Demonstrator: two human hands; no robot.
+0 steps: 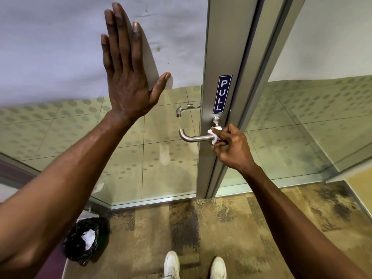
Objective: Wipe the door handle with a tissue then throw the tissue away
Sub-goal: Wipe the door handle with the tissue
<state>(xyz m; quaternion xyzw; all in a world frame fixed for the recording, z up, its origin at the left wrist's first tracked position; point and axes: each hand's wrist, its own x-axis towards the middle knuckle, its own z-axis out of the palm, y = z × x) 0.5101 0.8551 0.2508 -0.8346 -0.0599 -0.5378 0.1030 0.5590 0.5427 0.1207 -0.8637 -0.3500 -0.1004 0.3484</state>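
Right hand (231,147) clenched on white tissue (215,134), pressing it against door handle (196,137) at inner end, near spindle under PULL sticker (222,94). Left hand (128,77) released, fingers spread, palm flat on glass door panel (171,158). Black-lined bin (84,240) on floor lower left, white wad inside.
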